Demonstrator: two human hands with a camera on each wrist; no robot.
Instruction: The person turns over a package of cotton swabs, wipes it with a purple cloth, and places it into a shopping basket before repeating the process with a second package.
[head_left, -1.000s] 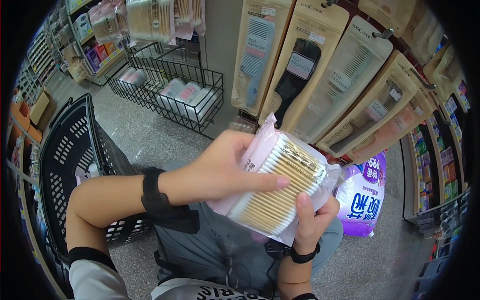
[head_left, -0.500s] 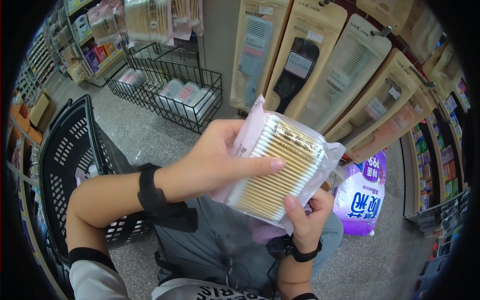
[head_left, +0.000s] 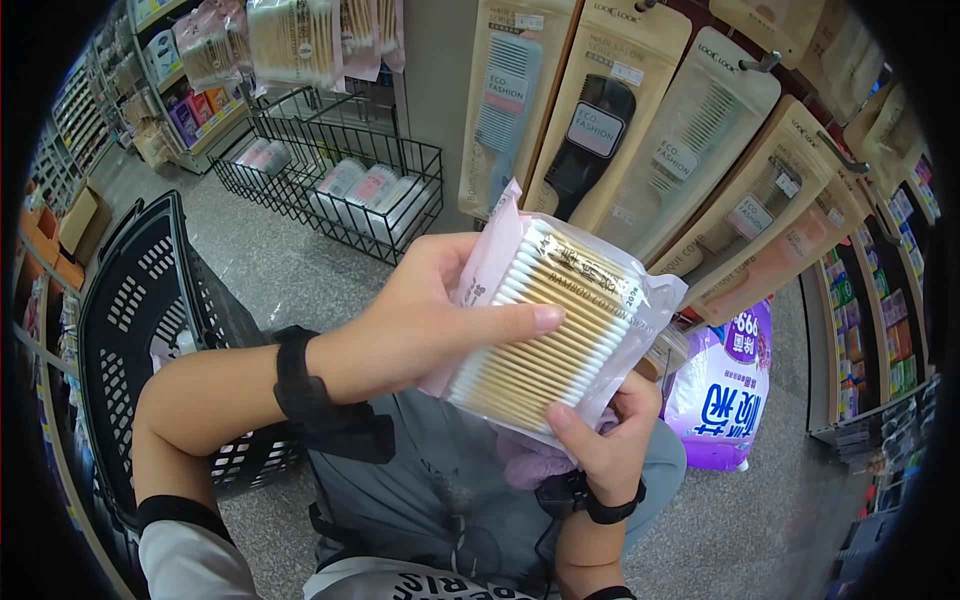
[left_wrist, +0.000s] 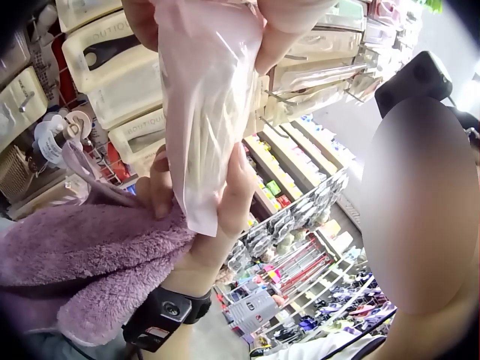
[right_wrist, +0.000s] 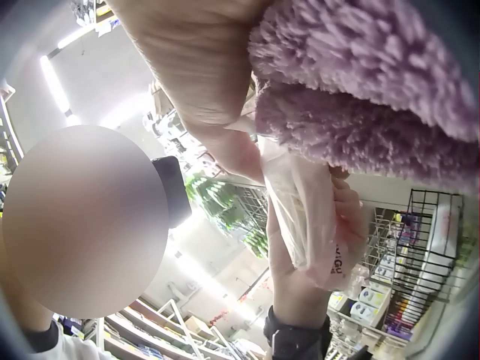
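1 flat pink-and-clear plastic pack of bamboo cotton swabs (head_left: 535, 345) held tilted above grey trousers (head_left: 410, 470), between 2 hands. Left hand (head_left: 435, 310) grips left edge, thumb across front. Right hand (head_left: 612, 435) pinches lower corner, thumb on front. Fluffy purple fabric item (head_left: 533, 460) at right hand; whether gripped, cannot tell. Black slotted plastic basket (head_left: 228, 300) at person's left.
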